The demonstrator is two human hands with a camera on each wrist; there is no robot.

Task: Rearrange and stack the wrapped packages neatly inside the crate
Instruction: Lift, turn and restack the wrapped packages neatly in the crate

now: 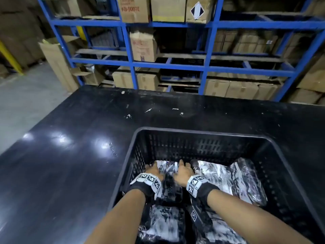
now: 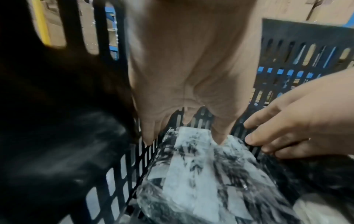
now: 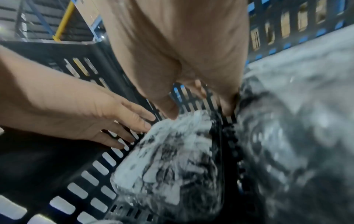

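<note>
Item: black-and-white plastic-wrapped package (image 1: 167, 169), far-left corner of black slotted plastic crate (image 1: 198, 132) on the table, flanked by left hand (image 1: 152, 170) and right hand (image 1: 182, 170). Both hands: fingers extended, fingertips on its far end, likely squaring it against the crate wall (grip unclear). Other packages lie alongside.

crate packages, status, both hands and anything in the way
Left hand and right hand open on far-left package. Crate wall close ahead, more packages right.
</note>
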